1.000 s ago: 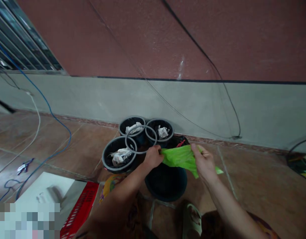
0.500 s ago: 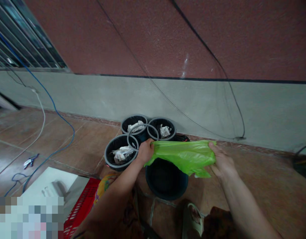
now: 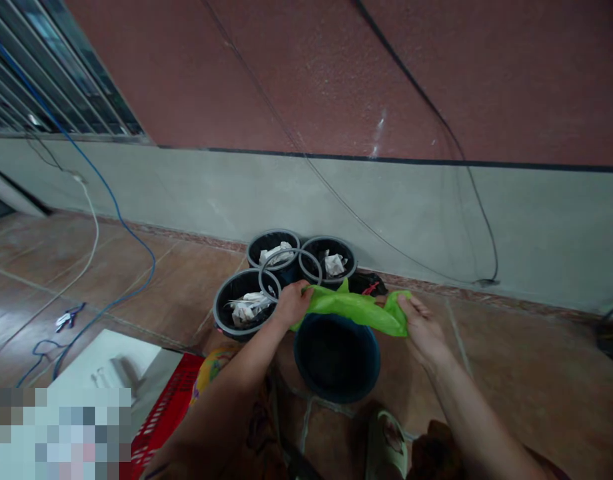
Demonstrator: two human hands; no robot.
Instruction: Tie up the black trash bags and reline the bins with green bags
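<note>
Bag (image 3: 353, 309), green, long axis left to right

Dark bin (image 3: 372, 375): rear rim hidden behind green bag (image 3: 346, 311); base too dark to read. L hand (image 3: 292, 305) covers lower part of grey ring (image 3: 291, 251); contact betw. the 2 can't be confirmed. Black bundle (image 3: 360, 282) w/ red tie (image 3: 371, 289): partly obscured by green bag. Red basket (image 3: 166, 407) & 1 sandal (image 3: 376, 443): cut off at btm. edge. Pixelated block (image 3: 56, 433), btm. L corner, masks part of white board (image 3: 102, 350). Window grille (image 3: 61, 73): truncated, top & L edges. Dark item (image 3: 612, 340), R edge: cut off & blurred, can't ID. Small item (image 3: 69, 317) on floor (image 3: 131, 287), L side: too small to ID.
</note>
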